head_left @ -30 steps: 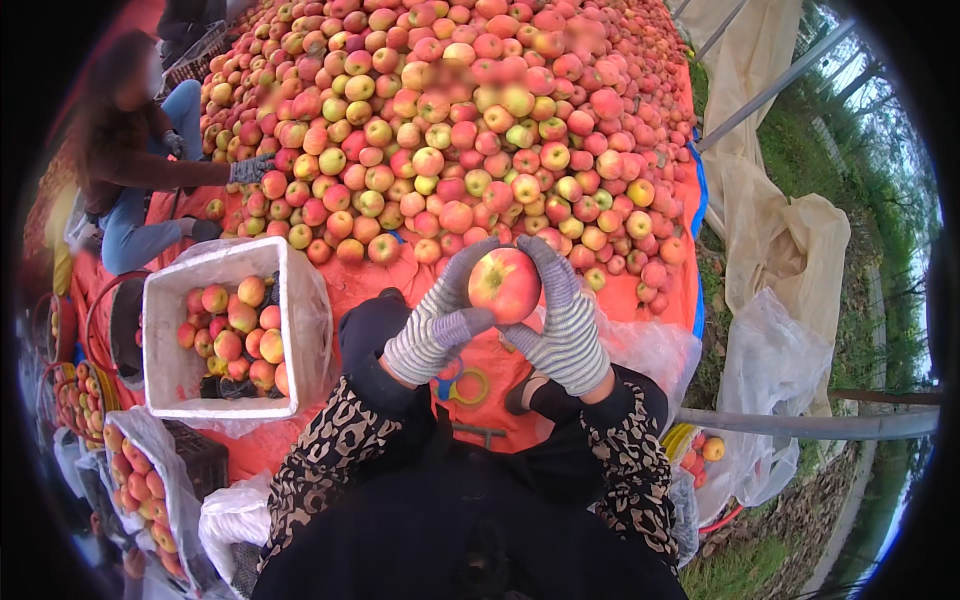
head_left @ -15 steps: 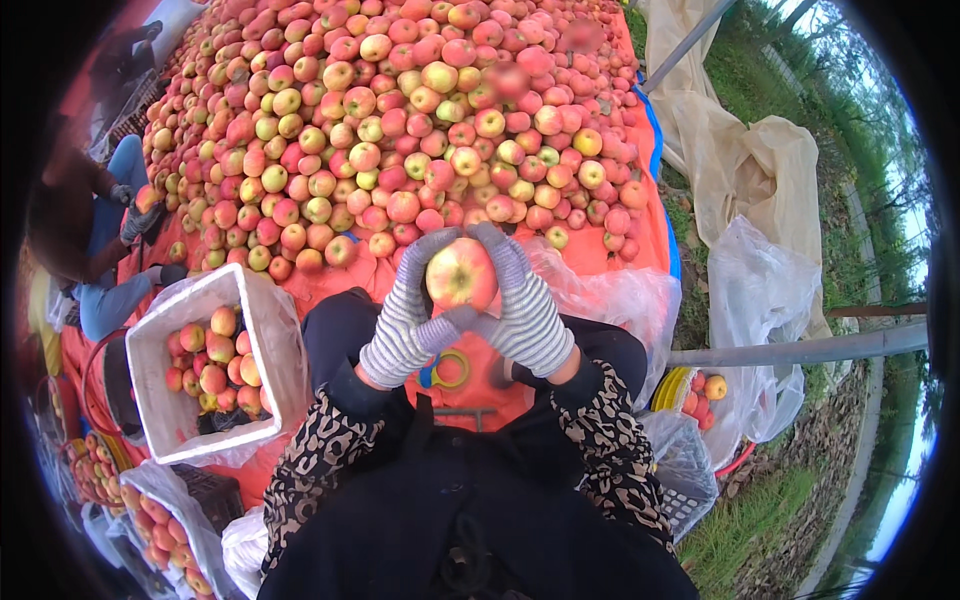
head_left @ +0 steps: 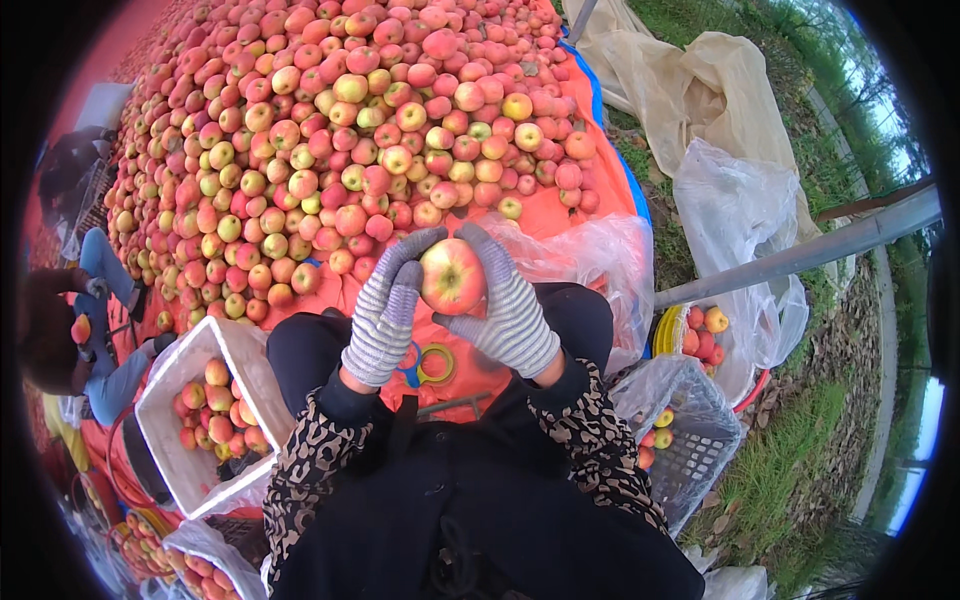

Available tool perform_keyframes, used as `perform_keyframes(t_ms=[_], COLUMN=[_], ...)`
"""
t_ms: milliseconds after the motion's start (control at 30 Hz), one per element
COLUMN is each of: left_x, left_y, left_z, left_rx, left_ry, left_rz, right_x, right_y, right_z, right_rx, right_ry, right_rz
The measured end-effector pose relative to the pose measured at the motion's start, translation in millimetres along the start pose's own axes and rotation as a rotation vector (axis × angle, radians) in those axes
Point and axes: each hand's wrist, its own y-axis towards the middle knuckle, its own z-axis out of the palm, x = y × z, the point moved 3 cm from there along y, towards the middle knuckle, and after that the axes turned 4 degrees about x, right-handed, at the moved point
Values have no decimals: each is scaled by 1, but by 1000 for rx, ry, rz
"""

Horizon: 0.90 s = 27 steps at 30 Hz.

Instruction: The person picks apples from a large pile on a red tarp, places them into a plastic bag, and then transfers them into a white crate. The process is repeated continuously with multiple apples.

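Between my two gloved hands is a red-and-yellow apple [head_left: 452, 277], held over the gap between my knees. My left hand [head_left: 382, 318], in a grey-striped knit glove, cups its left side with the fingers pointing up. My right hand [head_left: 510, 312], gloved alike, is closed round the right side, its thumb reaching under the apple. Just below the hands, a roll of yellow tape [head_left: 435, 364] and a blue-handled tool [head_left: 410, 366], partly hidden by the left glove, lie on the red sheet.
A big heap of apples [head_left: 300, 140] spreads ahead on the red sheet. At left stands a white foam box [head_left: 163, 432] part-filled with apples; beyond it sits another person [head_left: 55, 330]. To my right are a plastic-lined crate [head_left: 695, 450], a basket [head_left: 668, 330] and a metal pole [head_left: 780, 262].
The view has turned to the right, so the heap and box sit farther left. My hands still hold the apple, now tilted, and my left fingers have shifted on it.
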Motion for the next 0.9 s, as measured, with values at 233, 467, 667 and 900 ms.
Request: perform_keyframes(t_ms=[233, 467, 667, 900], left_x=[5, 11, 9, 6], left_y=[1, 5, 3, 7], left_z=[31, 42, 47, 47], left_rx=[219, 263, 241, 239], left_ry=[79, 62, -117, -123], left_rz=[35, 73, -62, -129], right_x=[-8, -15, -10, -7], right_y=[-19, -29, -30, -33], right_z=[-16, -20, -22, -26], right_rx=[-83, -138, -161, -186], right_ry=[17, 102, 17, 11], right_rz=[28, 37, 41, 33])
